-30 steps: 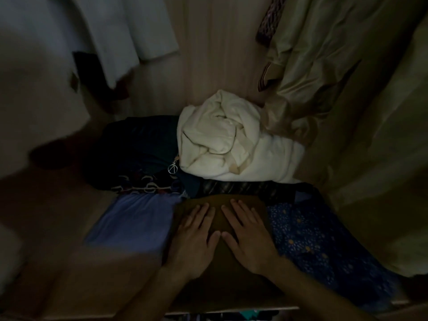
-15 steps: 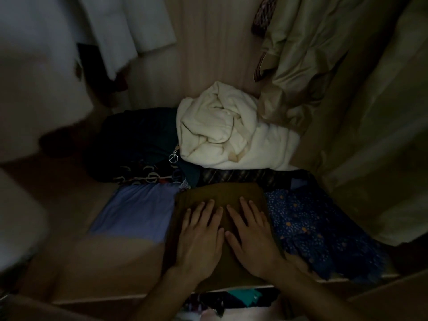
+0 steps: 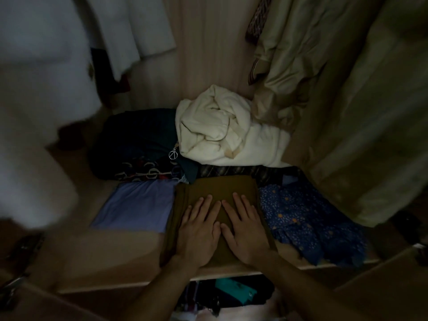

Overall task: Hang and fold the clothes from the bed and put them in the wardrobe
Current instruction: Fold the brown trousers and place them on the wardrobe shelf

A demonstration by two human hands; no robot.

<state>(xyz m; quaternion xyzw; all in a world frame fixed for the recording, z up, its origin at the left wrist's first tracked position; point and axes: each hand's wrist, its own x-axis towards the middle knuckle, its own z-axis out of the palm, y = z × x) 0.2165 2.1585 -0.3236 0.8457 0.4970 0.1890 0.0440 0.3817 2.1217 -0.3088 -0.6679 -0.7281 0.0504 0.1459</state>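
both hands are flat on the brown fold in the dim wardrobe, left hand and right hand side by side, fingers straight and spread, gripping nothing, just pressing down. over the last second they have slid toward the far end of the fold, and the fold has gone deeper onto the shelf with them; a second ago more bare brown showed past the fingertips, now only a short strip is left before the striped piece behind. the near end of the fold sits close to the shelf's front lip, under the wrists. so the fold is in, seated between the pale blue fold on the left and the blue floral cloth on the right, touching both or nearly so. behind it the cream bundle rides on top of dark clothes, with a small round pendant hanging at its near left edge. hung garments crowd both sides, white on the left, beige on the right. my read: this item is as good as stowed, the push is a final flatten, and the hands can lift off and go back to the bed for the next piece. watch the floral cloth, though: its near corner droops over the shelf edge and could slip.
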